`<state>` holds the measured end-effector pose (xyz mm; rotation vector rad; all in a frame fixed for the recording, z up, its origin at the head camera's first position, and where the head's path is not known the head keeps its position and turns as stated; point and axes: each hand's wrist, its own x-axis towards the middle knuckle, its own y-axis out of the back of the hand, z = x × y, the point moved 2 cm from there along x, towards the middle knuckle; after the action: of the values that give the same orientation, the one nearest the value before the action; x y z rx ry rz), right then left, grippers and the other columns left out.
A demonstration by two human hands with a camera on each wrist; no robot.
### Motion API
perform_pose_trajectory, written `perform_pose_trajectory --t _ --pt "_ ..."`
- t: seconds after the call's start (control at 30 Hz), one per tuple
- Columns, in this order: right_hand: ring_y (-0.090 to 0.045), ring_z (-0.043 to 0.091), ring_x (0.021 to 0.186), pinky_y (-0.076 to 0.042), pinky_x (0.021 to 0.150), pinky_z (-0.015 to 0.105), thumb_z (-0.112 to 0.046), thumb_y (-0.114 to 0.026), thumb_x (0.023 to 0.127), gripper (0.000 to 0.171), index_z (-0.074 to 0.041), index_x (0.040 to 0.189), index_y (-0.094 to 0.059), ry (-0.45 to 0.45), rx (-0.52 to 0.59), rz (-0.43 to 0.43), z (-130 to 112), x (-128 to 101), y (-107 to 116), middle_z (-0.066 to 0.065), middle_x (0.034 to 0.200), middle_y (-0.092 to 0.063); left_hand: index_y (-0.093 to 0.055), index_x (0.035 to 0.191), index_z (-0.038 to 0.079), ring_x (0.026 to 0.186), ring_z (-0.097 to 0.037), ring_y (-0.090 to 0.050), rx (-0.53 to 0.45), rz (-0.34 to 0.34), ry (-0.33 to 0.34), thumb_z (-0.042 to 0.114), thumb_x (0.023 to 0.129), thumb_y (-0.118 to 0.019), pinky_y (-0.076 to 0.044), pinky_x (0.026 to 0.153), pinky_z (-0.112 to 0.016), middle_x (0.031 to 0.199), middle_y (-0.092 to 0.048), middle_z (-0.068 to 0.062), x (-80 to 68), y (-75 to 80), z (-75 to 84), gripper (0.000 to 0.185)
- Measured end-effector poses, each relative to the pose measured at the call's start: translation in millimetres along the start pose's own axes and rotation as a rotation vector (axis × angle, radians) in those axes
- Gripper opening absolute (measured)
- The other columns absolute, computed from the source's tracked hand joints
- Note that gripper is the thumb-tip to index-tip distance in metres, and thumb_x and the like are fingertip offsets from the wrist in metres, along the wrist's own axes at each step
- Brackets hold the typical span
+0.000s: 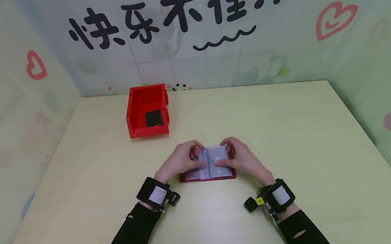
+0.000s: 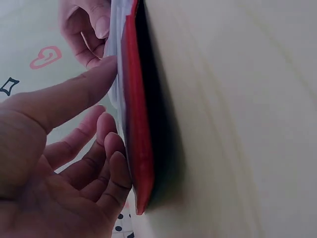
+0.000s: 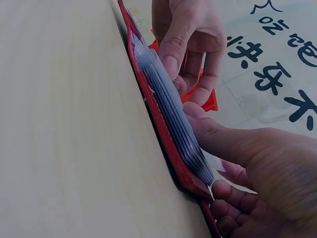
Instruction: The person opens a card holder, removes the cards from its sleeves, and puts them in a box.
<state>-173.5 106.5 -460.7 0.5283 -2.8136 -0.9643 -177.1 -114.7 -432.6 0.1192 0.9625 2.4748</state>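
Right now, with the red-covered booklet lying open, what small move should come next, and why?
I'd probably let the right grip ease up just the top layer of the stacked translucent plastic sleeves while the left grip steadies the open red-covered booklet. The right thumb rests against the stack, and its layers lie close together, so lifting gently should help avoid catching several.

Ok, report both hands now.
Left hand: touching the red rectangular booklet of clear plastic sleeves; whether gripping cannot be told.
Right hand: holding its right side.
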Motion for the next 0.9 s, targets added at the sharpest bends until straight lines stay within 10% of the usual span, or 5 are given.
perform_pose_trajectory --t 0.37,0.9 --pt "-0.051 0.019 0.082 -0.041 0.069 0.023 -0.019 -0.07 0.095 0.02 0.0 0.097 -0.064 -0.012 0.017 0.063 0.0 0.9 0.5 0.01 0.091 -0.054 -0.068 0.109 0.004 0.084 -0.016 -0.054 -0.009 -0.042 0.067 0.011 0.086 -0.079 -0.046 0.075 -0.023 0.089 -0.06 -0.007 3.6 -2.5 -1.6 0.026" --pt "-0.045 0.019 0.081 -0.036 0.07 0.027 -0.021 -0.051 0.106 0.028 0.0 0.089 -0.061 0.009 0.121 0.073 2.8 3.3 -1.0 0.008 0.085 -0.048 -0.077 0.101 0.005 0.089 -0.019 -0.054 0.021 -0.028 0.101 0.017 0.094 -0.07 -0.042 0.073 -0.024 0.095 -0.066 -0.009 6.7 -6.7 1.7 0.015"
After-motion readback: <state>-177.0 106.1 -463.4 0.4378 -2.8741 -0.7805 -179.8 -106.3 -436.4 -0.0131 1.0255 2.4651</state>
